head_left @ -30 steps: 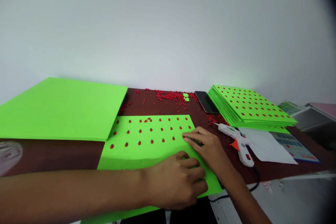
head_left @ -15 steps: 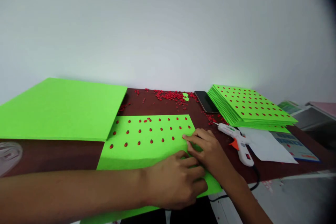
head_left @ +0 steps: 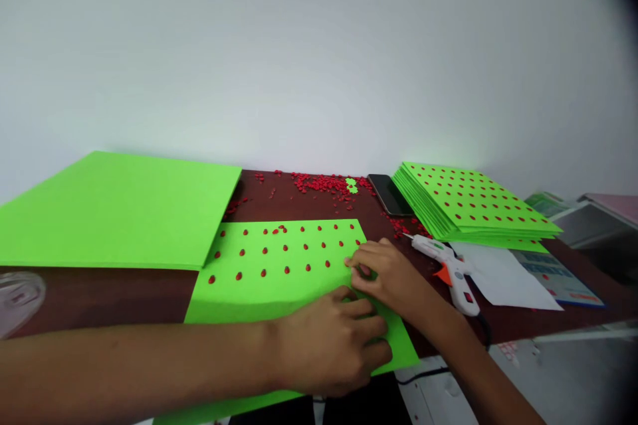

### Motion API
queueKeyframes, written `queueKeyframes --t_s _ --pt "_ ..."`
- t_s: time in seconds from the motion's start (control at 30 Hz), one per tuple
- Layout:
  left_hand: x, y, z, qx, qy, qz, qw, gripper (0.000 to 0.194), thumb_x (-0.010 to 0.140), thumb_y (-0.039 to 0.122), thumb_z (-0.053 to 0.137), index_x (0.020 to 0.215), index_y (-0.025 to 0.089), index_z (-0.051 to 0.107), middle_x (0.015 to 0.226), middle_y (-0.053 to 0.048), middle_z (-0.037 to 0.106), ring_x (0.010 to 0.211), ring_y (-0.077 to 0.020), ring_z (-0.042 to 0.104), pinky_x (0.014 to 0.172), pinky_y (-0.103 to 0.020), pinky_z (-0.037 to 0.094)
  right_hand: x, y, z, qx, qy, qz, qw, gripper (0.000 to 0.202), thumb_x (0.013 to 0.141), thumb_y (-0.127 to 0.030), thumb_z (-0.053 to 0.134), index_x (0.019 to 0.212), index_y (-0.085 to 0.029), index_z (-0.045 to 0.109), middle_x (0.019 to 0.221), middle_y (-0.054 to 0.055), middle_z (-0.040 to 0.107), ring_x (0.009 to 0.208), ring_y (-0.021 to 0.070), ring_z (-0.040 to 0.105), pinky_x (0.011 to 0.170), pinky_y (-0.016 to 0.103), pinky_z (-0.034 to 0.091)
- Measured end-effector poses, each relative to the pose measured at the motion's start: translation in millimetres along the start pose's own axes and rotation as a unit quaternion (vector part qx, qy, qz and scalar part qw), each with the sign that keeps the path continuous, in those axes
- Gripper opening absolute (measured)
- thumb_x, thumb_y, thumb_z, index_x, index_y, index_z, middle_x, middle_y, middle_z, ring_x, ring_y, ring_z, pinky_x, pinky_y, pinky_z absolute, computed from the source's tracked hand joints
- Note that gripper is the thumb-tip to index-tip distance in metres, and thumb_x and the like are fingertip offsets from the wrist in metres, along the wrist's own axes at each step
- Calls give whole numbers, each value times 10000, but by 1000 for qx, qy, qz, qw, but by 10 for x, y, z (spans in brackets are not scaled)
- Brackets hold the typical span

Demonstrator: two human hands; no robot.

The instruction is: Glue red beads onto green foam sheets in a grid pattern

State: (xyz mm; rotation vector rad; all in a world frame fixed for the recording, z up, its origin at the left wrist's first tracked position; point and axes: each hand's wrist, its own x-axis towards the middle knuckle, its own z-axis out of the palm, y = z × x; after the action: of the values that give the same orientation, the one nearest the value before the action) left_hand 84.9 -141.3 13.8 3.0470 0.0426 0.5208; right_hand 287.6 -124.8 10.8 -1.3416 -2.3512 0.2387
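A green felt sheet (head_left: 299, 295) lies in front of me with rows of small red ladybug-like pieces (head_left: 264, 273) on it. My right hand (head_left: 383, 275) is at the right end of the third row. Its index finger and thumb are closed around a red piece mostly hidden by the fingertips, against the sheet. My left hand (head_left: 339, 342) rests lower on the sheet with its fingers curled; whatever is in them is hidden. Two red pieces sit close together in the back row.
Plain green sheets (head_left: 124, 206) are piled at left, dotted ones (head_left: 478, 196) at right. Loose red pieces (head_left: 319, 182) lie scattered behind, near a phone (head_left: 390, 194). A glue gun (head_left: 451, 269) with a cord lies right of my hand, beside white paper (head_left: 503, 279).
My right thumb and index finger have drawn closer together at the end of the third row. My right wrist has shifted slightly. My left hand stays almost where it was.
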Motion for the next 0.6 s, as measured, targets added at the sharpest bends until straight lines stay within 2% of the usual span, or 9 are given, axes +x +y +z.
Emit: queueKeyframes --t_s 0.1,0.17,0.23,0.33,0.43,0.5,0.6 --pt "-8 -3 -24 -4 -11 -1 1000 138 945 308 672 996 193 615 1020 -60 674 934 -227 611 810 -380 486 321 155 -181 38 -31 3 999 153 859 -92 680 834 -215 769 805 3 737 738 167 645 746 309 415" --pt "-13 -5 -34 -4 -12 0 1000 127 954 301 654 1006 191 617 1049 -64 682 957 -224 620 839 -373 490 597 325 -251 35 10 30 999 184 913 -120 653 952 -214 807 860 27 750 716 161 638 704 291 435" --pt "-16 -6 -36 -1 -13 0 1000 123 961 299 642 1010 189 619 1069 -69 687 974 -223 625 855 -369 491 863 518 -243 18 32 40 998 226 920 -110 659 1024 -224 824 904 43 764 754 170 658 725 289 461" --pt "-16 -6 -29 1 -15 0 1000 119 967 304 638 1016 198 616 1082 -75 691 993 -227 630 851 -361 491 1137 772 -103 6 16 34 999 261 906 -94 695 1068 -244 834 978 64 779 858 200 694 794 314 506" --pt "-14 -4 -18 -5 -16 -1 1000 117 972 297 628 1021 192 612 1073 -73 690 985 -228 629 858 -370 492 1230 912 62 0 20 31 999 227 907 -109 718 1030 -251 844 986 75 773 930 229 703 869 358 533" --pt "-11 -1 -14 -10 -18 -2 1000 122 973 294 628 1017 182 611 1062 -66 687 974 -229 625 863 -383 492 1234 935 133 -3 47 31 998 223 925 -131 708 1057 -252 842 996 80 757 944 236 700 902 382 542" --pt "-5 2 -17 -11 -17 -3 1000 112 972 288 634 993 181 608 1047 -57 683 962 -228 623 846 -387 488 1228 882 196 -12 88 13 996 319 976 -144 639 1219 -276 797 1219 110 705 1116 256 671 1008 433 522"
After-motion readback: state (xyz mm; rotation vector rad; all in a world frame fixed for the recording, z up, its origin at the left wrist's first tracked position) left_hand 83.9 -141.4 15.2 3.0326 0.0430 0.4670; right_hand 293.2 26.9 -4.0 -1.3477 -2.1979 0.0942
